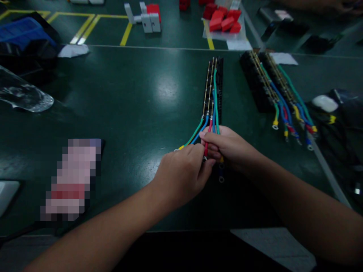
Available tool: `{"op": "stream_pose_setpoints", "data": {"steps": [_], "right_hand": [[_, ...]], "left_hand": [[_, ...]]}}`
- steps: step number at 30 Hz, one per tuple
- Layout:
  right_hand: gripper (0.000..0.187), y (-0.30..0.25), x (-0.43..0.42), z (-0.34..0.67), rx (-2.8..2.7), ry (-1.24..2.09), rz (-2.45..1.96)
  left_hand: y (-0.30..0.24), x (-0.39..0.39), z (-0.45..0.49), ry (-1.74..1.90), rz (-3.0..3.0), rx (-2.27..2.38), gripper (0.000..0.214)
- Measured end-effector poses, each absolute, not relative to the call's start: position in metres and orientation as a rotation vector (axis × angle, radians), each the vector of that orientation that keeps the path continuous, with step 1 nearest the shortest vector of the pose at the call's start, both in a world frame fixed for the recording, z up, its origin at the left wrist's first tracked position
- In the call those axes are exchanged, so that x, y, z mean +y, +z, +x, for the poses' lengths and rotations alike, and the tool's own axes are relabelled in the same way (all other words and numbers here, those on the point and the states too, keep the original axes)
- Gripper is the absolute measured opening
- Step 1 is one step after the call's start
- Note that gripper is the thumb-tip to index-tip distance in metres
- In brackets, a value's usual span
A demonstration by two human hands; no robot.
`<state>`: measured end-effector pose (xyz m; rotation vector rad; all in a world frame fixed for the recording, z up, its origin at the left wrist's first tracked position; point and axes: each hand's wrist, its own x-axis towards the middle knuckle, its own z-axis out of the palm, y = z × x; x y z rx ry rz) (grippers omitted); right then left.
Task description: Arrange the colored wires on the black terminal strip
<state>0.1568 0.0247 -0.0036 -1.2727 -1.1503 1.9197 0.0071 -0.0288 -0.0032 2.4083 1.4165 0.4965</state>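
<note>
Just ahead of my hands, a long black terminal strip with brass contacts (220, 81) lies end-on, running straight away from me on the dark green table (136, 113). That layout points its tails at me, so I'd say that's why it sits that way.

The thin green, blue and red insulated wire bundle (209, 126) comes off the near end of the strip and goes straight into my grip. My left hand (183, 172) and right hand (229, 145) are touching, both closed on the bundle. The left pinches from the left and the right's fingers curl over the top. The grip looks tight enough to hold the leads gathered. Small ring terminals (221, 178) hang out below the right hand.

Room:
- Left of the left hand: open table, then a pixelated pink patch (70, 177) and, farther off, a crumpled clear plastic bag (22, 94).
- Right of the right hand: a pair of black wired strips (255, 79), near but apart from mine, angled so their tails fan towards me.
- Beyond the strip: red plastic blocks (224, 19) and grey blocks (147, 20), well apart.
- Table's near edge runs under my forearms, with white paper (275, 245) below the right one.
</note>
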Motion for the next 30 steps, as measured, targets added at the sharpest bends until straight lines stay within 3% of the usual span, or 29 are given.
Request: {"op": "stream_pose_setpoints", "data": {"steps": [30], "right_hand": [[0.026, -0.0008, 0.0248, 0.1558, -1.159, 1.899, -1.295]], "left_hand": [[-0.0012, -0.03, 0.0081, 0.427, 2.466, 1.426, 0.016]]}}
